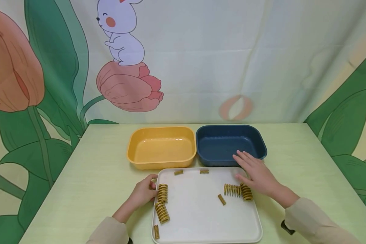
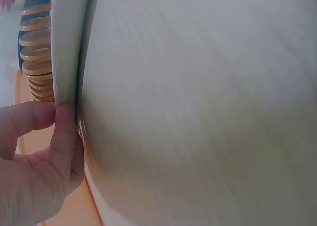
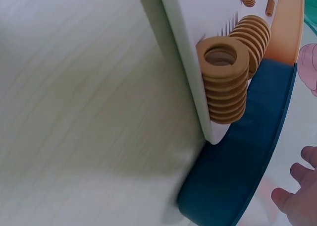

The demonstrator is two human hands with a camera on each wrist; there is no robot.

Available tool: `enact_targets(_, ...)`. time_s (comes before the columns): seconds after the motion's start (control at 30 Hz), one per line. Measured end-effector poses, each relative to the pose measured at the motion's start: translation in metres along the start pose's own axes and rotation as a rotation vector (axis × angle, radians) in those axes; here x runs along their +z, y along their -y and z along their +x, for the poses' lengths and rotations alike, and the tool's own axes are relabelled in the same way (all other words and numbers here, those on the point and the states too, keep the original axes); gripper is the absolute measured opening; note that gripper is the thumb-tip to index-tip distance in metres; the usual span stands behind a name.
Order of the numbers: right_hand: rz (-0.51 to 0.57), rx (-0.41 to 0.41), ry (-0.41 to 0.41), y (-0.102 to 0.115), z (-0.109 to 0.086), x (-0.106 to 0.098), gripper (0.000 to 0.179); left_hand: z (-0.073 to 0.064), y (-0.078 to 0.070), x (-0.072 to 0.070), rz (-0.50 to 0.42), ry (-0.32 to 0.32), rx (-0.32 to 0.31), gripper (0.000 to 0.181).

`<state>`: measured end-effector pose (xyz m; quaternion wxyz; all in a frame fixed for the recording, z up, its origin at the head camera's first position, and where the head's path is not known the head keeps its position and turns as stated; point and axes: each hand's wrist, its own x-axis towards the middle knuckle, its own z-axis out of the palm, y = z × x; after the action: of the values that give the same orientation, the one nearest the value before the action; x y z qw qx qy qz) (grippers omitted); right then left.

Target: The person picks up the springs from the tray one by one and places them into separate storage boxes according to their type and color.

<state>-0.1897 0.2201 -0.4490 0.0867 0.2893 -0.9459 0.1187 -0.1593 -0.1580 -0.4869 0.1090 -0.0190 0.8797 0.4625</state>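
Note:
A white tray [image 1: 207, 217] carries several gold coil springs. My left hand [image 1: 144, 191] pinches the tray's left rim, seen close up in the left wrist view with the fingers [image 2: 62, 137] at the edge. Beside it lie two large springs, one [image 1: 163, 193] behind the other [image 1: 162, 212], and a small spring [image 1: 157, 231] is nearer the front. My right hand [image 1: 257, 174] hovers over the tray's back right corner, fingers straight and spread, holding nothing. Below it two more large springs, one [image 1: 232, 190] and a darker one [image 1: 246, 192], sit near the right rim.
Behind the tray stand a yellow bin [image 1: 161, 164] and a navy bin [image 1: 213, 159], side by side. Small springs lie along the tray's back edge, one [image 1: 178, 172] left and one [image 1: 204, 171] right of it; another [image 1: 221, 199] lies right of centre. A printed curtain [image 1: 195, 67] hangs behind.

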Motion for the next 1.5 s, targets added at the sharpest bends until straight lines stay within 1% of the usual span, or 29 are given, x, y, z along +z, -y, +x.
enact_targets(0.3, 0.011, -0.021, -0.005, 0.007, 0.003, 0.003, 0.062, 0.0, -0.001, 0.0, -0.011, 0.002, -0.003, 0.051)
enact_targets(0.5, 0.032, -0.071, -0.071, 0.01, 0.005, 0.007, 0.061, 0.0, -0.001, -0.001, -0.024, 0.006, -0.015, 0.051)
enact_targets(0.53, 0.022, -0.077, -0.084, 0.01, 0.005, 0.008, 0.061, 0.0, -0.001, -0.001, -0.022, 0.006, -0.009, 0.051)
enact_targets(0.63, 0.032, -0.095, -0.1, 0.011, 0.006, 0.01, 0.06, 0.0, -0.002, -0.002, -0.029, 0.005, -0.012, 0.051)
enact_targets(0.77, 0.067, -0.091, -0.065, 0.013, 0.007, 0.009, 0.06, 0.001, -0.001, -0.001, -0.026, 0.006, -0.019, 0.051)
enact_targets(0.9, 0.065, -0.085, -0.045, 0.015, 0.008, 0.009, 0.06, 0.001, -0.001, -0.002, -0.034, 0.018, -0.017, 0.054)
enact_targets(1.1, 0.07, -0.091, -0.05, 0.016, 0.01, 0.011, 0.06, 0.002, 0.001, -0.005, -0.082, 0.073, -0.029, 0.064)
enact_targets(1.27, 0.071, -0.096, -0.045, 0.018, 0.011, 0.011, 0.06, 0.002, 0.0, -0.01, -0.111, 0.123, -0.036, 0.068)
enact_targets(1.4, 0.075, -0.096, -0.036, 0.02, 0.011, 0.01, 0.06, 0.001, 0.0, -0.014, -0.146, 0.171, -0.043, 0.072)
enact_targets(1.5, 0.077, -0.091, -0.025, 0.021, 0.012, 0.011, 0.06, 0.001, 0.0, -0.016, -0.152, 0.211, -0.04, 0.076)
